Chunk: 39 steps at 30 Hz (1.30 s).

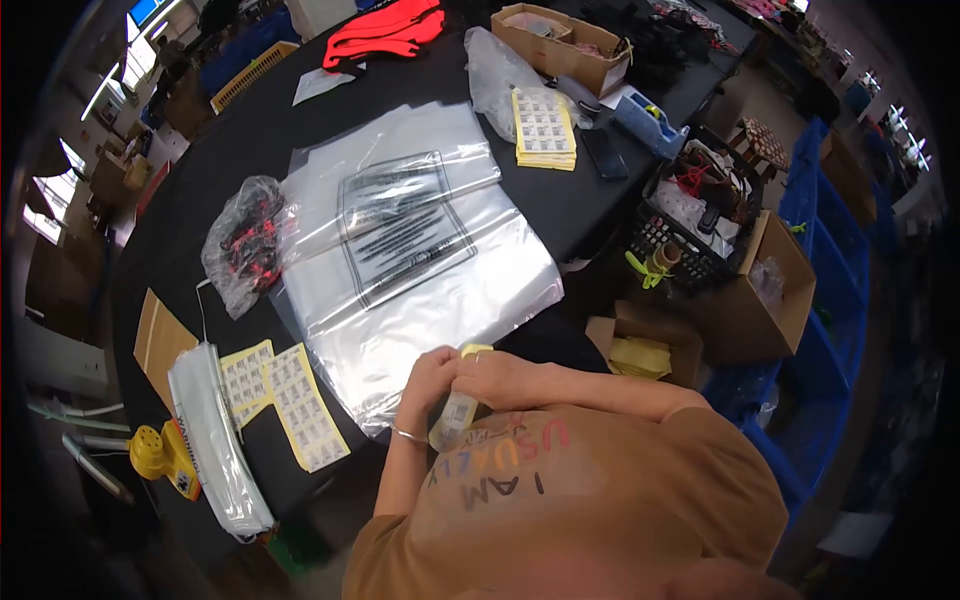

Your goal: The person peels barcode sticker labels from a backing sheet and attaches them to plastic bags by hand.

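Close to my chest, both hands hold a yellow-backed label sheet (455, 417). Part of the sheet sticks out above the knuckles and part hangs below them. My left hand (431, 378), with a bracelet on the wrist, is closed at its left side. Against it, my right hand (487, 379) is closed on the same sheet, its fingertips partly hidden. Just beyond the hands, large clear plastic bags (420, 290) with printed black warning text lie in a flat stack. To the left, two yellow-edged label sheets (305, 410) overlap on the black table.
A folded stack of clear bags (215, 440) and a yellow tool (160, 458) lie at left. A plastic-wrapped bundle (245, 245), label pile (545, 130), phone (605, 153) and tape dispenser (648, 125) surround the bags. A black basket (690, 235) and cardboard box (775, 290) stand right.
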Tool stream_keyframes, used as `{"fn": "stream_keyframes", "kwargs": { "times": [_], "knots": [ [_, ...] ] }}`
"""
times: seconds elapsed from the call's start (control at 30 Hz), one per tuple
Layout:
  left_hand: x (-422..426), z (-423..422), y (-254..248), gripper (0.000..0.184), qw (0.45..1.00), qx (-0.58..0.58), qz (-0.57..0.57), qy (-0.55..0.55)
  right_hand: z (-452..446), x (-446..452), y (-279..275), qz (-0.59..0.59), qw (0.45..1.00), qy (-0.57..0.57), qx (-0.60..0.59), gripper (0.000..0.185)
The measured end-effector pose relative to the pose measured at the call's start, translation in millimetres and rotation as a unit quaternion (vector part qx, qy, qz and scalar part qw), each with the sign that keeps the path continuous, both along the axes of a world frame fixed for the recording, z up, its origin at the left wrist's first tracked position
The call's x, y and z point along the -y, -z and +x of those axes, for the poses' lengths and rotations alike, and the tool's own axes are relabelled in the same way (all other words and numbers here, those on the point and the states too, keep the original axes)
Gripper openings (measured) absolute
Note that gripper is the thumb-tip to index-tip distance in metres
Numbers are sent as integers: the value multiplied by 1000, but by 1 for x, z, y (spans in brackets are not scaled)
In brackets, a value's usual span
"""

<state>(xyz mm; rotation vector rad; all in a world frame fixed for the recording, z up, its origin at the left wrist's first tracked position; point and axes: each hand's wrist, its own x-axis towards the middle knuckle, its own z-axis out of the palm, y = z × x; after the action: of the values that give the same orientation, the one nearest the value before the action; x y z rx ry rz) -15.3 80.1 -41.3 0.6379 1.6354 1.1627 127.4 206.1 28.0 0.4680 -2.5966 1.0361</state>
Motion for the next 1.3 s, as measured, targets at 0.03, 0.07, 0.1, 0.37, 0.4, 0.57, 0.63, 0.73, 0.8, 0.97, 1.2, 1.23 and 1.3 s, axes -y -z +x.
{"fn": "stream_keyframes", "kwargs": {
  "times": [0.03, 0.07, 0.1, 0.37, 0.4, 0.57, 0.63, 0.73, 0.8, 0.97, 1.2, 1.23, 1.3],
  "knots": [
    [-6, -1, -5, 18, 979, -204, -17, -12, 2, -1, -2, 21, 999, 13, -24, 10],
    [-11, 0, -26, 20, 961, -274, -16, -44, 5, -1, 0, 43, 997, 39, -60, 11],
    [-15, -5, -29, 20, 947, -312, -7, -75, 3, -4, -5, 24, 992, 58, -109, 12],
    [-47, 17, -48, 9, 879, -459, 122, 29, -12, -133, 11, -267, 876, 402, 17, 20],
    [-54, 25, -41, 9, 860, -484, 157, 45, -22, -151, 19, -315, 855, 406, 67, 19],
    [-72, 28, 11, 11, 826, -550, 114, 47, -66, -182, 52, -233, 893, 365, 124, 16],
    [-69, 30, 12, 11, 830, -545, 111, 42, -80, -185, 67, -210, 913, 333, 110, 15],
    [-68, 32, 9, 10, 839, -532, 112, 30, -88, -190, 84, -219, 908, 344, 102, 14],
    [-69, 31, 6, 9, 845, -522, 114, 22, -90, -189, 89, -247, 902, 340, 100, 13],
    [-71, 33, 7, 8, 847, -520, 108, 3, -88, -185, 87, -210, 910, 350, 77, 12],
    [-72, 33, 8, 7, 846, -523, 106, 4, -89, -182, 91, -161, 921, 352, 44, 11],
    [-71, 33, 7, 8, 844, -526, 105, 4, -89, -182, 91, -161, 921, 353, 44, 11],
    [-72, 33, 7, 8, 842, -528, 107, 5, -89, -182, 92, -131, 926, 351, 38, 10]
  ]
}}
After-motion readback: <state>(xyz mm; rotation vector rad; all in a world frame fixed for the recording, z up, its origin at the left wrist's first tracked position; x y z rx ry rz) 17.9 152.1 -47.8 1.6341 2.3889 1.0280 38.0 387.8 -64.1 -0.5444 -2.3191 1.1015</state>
